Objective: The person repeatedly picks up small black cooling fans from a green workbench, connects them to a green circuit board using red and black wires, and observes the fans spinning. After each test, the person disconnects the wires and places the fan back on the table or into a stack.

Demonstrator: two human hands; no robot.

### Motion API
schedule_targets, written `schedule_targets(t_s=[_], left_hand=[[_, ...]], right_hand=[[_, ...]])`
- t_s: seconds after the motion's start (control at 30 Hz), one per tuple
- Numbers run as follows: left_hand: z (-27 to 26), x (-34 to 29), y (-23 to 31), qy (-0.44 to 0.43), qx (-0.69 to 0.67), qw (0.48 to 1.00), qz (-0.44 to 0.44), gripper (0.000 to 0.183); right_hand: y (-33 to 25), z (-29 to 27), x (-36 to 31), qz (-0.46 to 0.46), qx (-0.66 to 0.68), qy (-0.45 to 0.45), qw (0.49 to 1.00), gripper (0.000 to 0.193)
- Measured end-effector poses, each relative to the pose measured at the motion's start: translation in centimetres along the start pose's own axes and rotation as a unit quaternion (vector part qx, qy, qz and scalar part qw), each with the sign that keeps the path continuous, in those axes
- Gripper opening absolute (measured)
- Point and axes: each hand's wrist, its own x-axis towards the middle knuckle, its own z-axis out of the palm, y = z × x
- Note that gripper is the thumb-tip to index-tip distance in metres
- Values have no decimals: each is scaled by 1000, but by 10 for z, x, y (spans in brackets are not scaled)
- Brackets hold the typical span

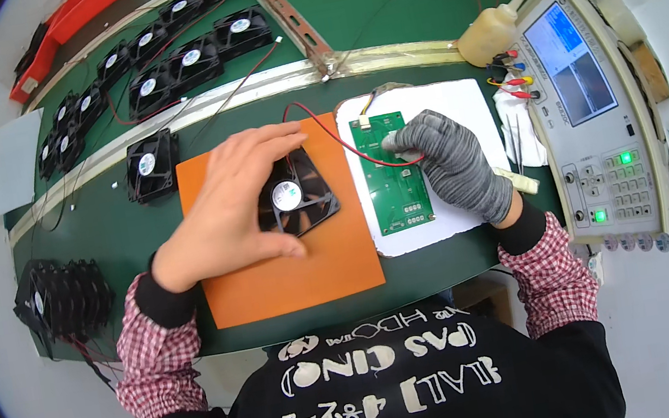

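My bare left hand [233, 203] is spread over the left side of a black cooling fan [297, 193], fingers stretched and thumb apart. Whether it touches the frame I cannot tell. The fan lies on an orange mat [293, 281]. Its red and black cable [338, 140] loops over to my right hand [459, 167], which wears a grey knit glove. Those fingers are closed on the cable above a green circuit board [394, 199]; the cable's end is hidden. The board lies on a white pad [447, 99], with another small plug [365, 120] at its top edge.
More black fans [193, 61] stand in rows at the back left; a fan stack [69, 299] is at the left edge. A tester with a screen [590, 107] stands at right, beside a glue bottle [488, 34] and tweezers [513, 132]. A metal rail [286, 15] crosses behind.
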Motion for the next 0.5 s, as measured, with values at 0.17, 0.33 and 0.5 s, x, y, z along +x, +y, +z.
schedule_targets(t_s=[0.17, 0.33, 0.5], left_hand=[[25, -17, -16, 18, -30, 998, -45, 95], [32, -19, 6, 10, 47, 995, -88, 95], [34, -18, 5, 33, 90, 992, -84, 88]], right_hand=[[0, -4, 3, -56, -111, -42, 991, 30], [3, -3, 1, 50, 2, -18, 999, 22], [3, -6, 0, 83, 0, -20, 996, 18]])
